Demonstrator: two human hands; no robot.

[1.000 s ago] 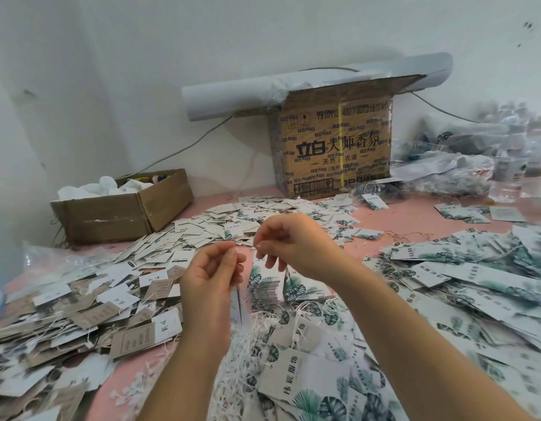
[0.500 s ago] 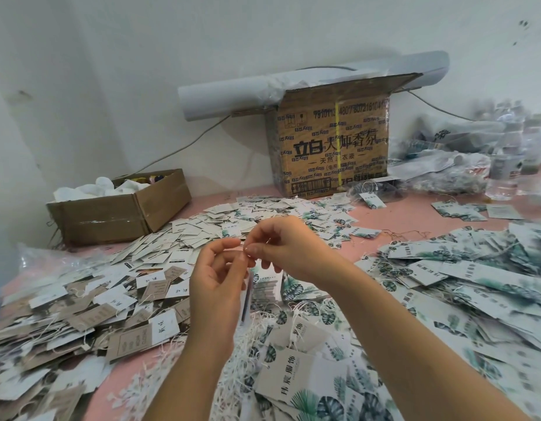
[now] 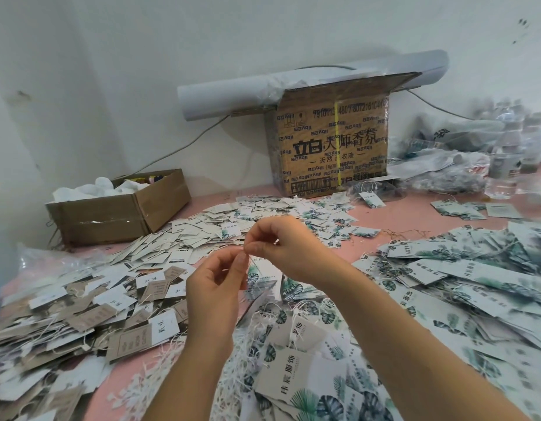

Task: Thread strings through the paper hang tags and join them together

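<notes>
Hands have drawn together above the table's (image 3: 399, 214) near edge; left grip (image 3: 214, 287) and right grip (image 3: 281, 247) pinch one fine string (image 3: 247, 255), right slightly higher.

The tall brown carton (image 3: 330, 147) at the far centre bears the brand 立白 大师香氛 in large black print. Below that is 天然…衣液, and along its top a number starting 7910113 4807. A near leaf-printed hang tag (image 3: 289, 376) reads, it seems, 韦宸服饰.
</notes>
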